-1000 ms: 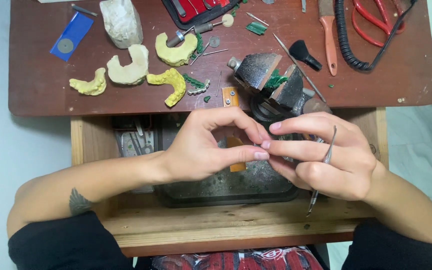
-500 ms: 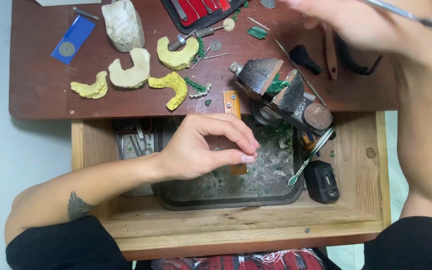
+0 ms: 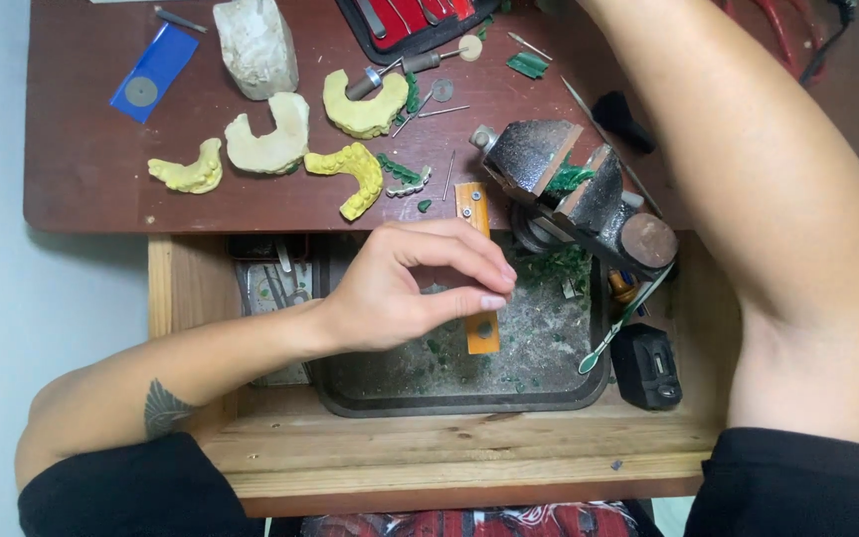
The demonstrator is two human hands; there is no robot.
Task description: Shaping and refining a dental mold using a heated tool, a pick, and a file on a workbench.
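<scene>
My left hand hovers over a black tray set in an open wooden drawer. Its thumb and fingertips are pinched together as on something very small, which the fingers hide. The pinch sits just above an orange wooden peg that reaches over the tray. My right arm stretches up across the table, and its hand is beyond the top edge. A dark bench vise with green wax bits in its jaws stands just right of my left hand.
On the brown table lie yellow dental casts, a cream cast, a white plaster block, a blue packet and a red tool case. A thin green-tipped instrument and a black device rest in the drawer.
My right hand left my left hand, set the thin instrument down by the tray, and reached up out of view. My left hand kept its pinch over the tray.
</scene>
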